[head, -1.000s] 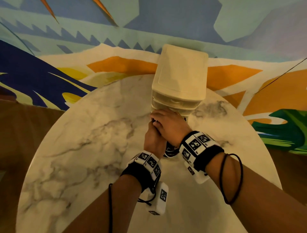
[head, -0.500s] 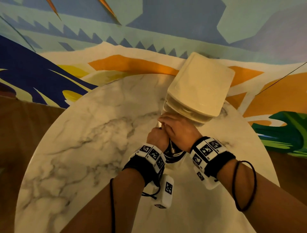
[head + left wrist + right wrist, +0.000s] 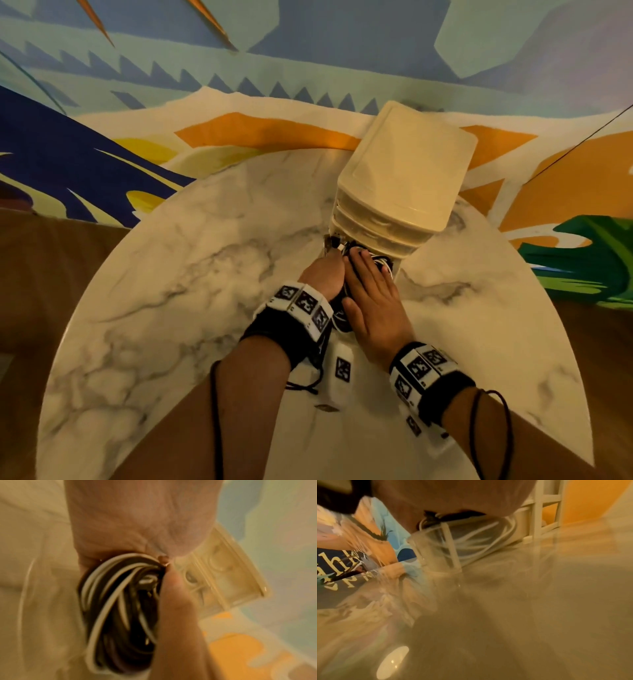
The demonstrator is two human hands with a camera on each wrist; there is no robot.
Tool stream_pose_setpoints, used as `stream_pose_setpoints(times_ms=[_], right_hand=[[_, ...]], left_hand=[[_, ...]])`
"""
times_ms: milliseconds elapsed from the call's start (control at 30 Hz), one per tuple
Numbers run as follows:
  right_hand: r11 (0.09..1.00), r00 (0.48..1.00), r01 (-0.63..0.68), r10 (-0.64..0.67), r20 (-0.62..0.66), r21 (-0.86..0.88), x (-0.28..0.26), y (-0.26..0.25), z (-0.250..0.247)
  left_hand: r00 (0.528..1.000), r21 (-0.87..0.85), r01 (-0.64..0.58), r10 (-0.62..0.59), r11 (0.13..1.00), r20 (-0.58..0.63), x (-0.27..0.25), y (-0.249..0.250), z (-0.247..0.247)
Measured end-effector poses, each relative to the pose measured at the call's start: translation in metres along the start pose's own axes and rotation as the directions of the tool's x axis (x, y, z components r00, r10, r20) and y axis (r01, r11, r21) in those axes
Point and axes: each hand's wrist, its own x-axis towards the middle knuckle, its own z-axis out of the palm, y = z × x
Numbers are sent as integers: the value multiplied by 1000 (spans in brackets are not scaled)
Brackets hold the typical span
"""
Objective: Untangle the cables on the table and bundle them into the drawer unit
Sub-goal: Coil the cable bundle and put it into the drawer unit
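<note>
Item, desk point(image 3: 191, 308): my right hand point(image 3: 373, 301), fingers now flattened straight, presses coiled cables point(image 3: 120, 612) my left hand point(image 3: 323, 279) grips, into the open bottom drawer point(image 3: 436, 550); drawer unit point(image 3: 404, 185) resettled upright; stowing nearly done

Round white marble-look counter point(image 3: 178, 308) with grey veining, glossy enough in the right wrist view to mirror the painted wall. Cream plastic drawer unit point(image 3: 404, 178) stands on the counter at its far edge, turned at an angle, with its bottom clear drawer point(image 3: 436, 550) pulled out toward the near side and resting on the counter surface. A bundle of black and white cables point(image 3: 120, 608) sits in that open drawer just in front of the drawer unit, under both hands; rest of the counter left of and nearer than the drawer unit shows only marble.
</note>
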Motion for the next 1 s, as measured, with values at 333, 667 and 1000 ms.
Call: stream_pose_setpoints(times_ms=[333,667,1000], right_hand=[[993,996,89,-86,-38,83,5,18,-12],[995,995,96,-97,-31,-30,5,20,-4],[996,992,85,-86,-93,-21,6,19,0]], left_hand=[[989,-3,-30,30,1000,144,-12,6,-14],[927,531,-5,204,847,-316,-27,-1,-30],[725,265,-472,541,841,-426,-7,-36,-17]])
